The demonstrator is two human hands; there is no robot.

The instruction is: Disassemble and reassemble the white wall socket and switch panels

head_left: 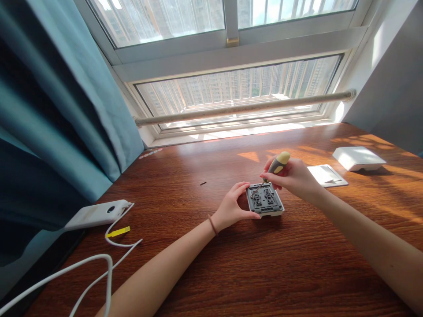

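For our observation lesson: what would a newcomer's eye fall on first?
The screwdriver in the right hand stands out first, its tip at the grey device the left hand holds. Next comes the bright window beyond the table, with a blue curtain on the left.

The table (264, 264) in front of me has reddish-brown wood grain. Near its middle sits a grey-and-white square unit (263, 198), a small dark sliver (203, 183) left of it. Over right lie a white plate (337, 178) and white box (359, 158); left, a white device (99, 214), cable (123, 245) and yellow tag (119, 232).
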